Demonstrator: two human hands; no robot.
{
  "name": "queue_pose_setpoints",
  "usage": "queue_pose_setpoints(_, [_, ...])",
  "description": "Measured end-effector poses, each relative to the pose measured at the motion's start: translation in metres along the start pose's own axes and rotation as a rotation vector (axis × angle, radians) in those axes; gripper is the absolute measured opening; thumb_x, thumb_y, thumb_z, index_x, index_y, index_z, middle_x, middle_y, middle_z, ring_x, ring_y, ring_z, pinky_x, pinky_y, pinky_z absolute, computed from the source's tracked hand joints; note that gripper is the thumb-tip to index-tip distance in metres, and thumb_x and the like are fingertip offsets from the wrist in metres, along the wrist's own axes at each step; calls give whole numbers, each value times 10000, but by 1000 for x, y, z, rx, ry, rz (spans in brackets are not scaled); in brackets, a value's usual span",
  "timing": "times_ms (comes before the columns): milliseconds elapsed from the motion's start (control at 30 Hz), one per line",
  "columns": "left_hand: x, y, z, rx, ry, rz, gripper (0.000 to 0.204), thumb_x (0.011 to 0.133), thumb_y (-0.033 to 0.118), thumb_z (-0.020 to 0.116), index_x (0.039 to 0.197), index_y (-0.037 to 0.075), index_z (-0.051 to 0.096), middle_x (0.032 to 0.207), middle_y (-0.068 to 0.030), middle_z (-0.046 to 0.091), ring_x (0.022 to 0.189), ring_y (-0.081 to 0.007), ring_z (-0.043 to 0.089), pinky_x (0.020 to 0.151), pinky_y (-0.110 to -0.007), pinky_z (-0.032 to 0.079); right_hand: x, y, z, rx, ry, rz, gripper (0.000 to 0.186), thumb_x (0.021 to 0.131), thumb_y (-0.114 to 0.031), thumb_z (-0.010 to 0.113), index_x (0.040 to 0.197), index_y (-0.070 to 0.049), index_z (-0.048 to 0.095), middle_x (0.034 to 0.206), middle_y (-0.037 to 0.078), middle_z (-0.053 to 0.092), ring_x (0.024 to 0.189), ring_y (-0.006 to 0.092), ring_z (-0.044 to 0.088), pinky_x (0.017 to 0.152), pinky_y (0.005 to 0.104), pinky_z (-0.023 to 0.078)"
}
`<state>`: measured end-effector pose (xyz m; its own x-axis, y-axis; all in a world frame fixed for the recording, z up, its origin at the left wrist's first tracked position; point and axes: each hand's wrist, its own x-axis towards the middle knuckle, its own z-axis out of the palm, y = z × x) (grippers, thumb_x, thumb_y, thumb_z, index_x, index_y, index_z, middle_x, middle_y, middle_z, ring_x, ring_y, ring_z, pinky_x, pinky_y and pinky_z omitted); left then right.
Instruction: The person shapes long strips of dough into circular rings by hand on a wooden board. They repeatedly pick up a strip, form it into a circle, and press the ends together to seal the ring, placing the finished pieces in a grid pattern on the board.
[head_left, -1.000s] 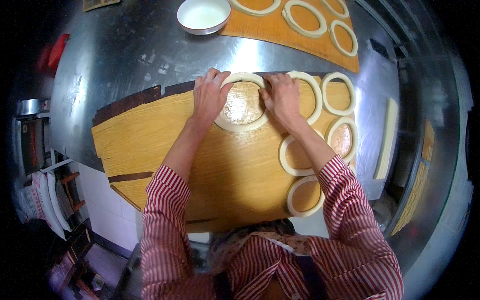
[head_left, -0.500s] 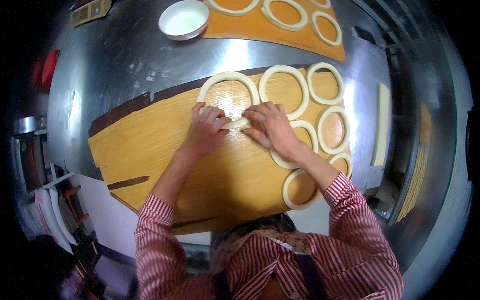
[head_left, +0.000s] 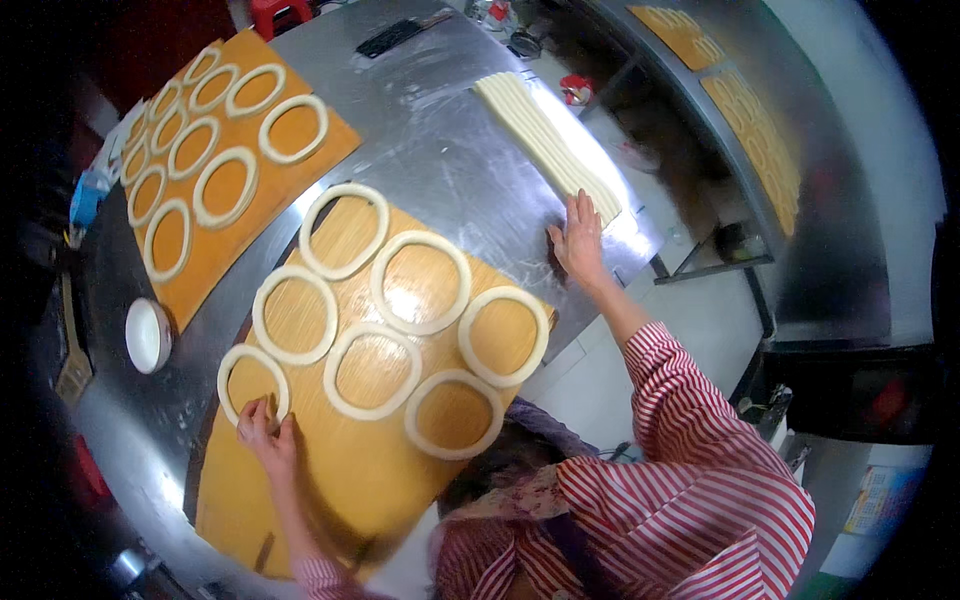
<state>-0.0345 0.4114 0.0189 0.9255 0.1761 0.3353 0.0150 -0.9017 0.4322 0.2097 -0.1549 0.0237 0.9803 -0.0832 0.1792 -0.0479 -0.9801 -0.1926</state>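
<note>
My left hand (head_left: 266, 437) is at the near edge of a pale dough ring (head_left: 252, 354) at the board's left, fingers curved and somewhat apart, touching or just beside it. Several more dough rings (head_left: 396, 411) lie on the wooden board (head_left: 350, 495). My right hand (head_left: 581, 240) is reached out to the right, fingers open and outstretched at the near end of a bundle of long, parallel dough strips (head_left: 535, 130) lying on the steel table (head_left: 440, 170).
A second board (head_left: 292, 180) with many rings stands at the upper left, a white bowl (head_left: 150, 338) below it. A black object (head_left: 390, 38) and red stool (head_left: 282, 15) are at the back. Loaded trays (head_left: 750, 140) are at the far right.
The view has swung right. My right hand has left the ring both hands held and moved out to the strips; my left hand remains by that ring, fingers looser.
</note>
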Motion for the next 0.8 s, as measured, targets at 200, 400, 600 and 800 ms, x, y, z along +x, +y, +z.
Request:
queue_pose_setpoints(200, [106,94,54,-112,87,2,415,860,120,692,1254,12,618,1214,-199,588,1135,-384,553,992,-465,425,5,-3,17,10,-77,27,710,938,-293,612,1497,45,335,1586,248,278,1483,373,251,1205,551,167])
queue_pose_setpoints(400, [237,272,175,-327,-216,318,515,874,-13,571,1383,63,552,1420,-205,498,1287,-386,496,1081,-453,399,-16,-28,-8,177,-235,-117,707,932,-256,632,1501,36,331,1579,231,303,1475,332,283,1207,507,173])
queue_pose_setpoints(600, [345,378,291,33,-328,746,728,842,-71,483,1530,129,356,1579,-126,343,1463,-328,318,1195,-493,271,37,5,16,153,-164,-98,705,966,-261,590,1504,82,290,1591,224,281,1488,345,245,1215,537,163])
queue_pose_setpoints(800, [348,358,332,152,-442,794,655,869,-12,515,1503,92,389,1583,-96,352,1464,-282,329,1192,-492,277,27,3,2,275,-282,-178,678,929,-210,617,1488,54,339,1588,222,289,1480,355,264,1214,496,196])
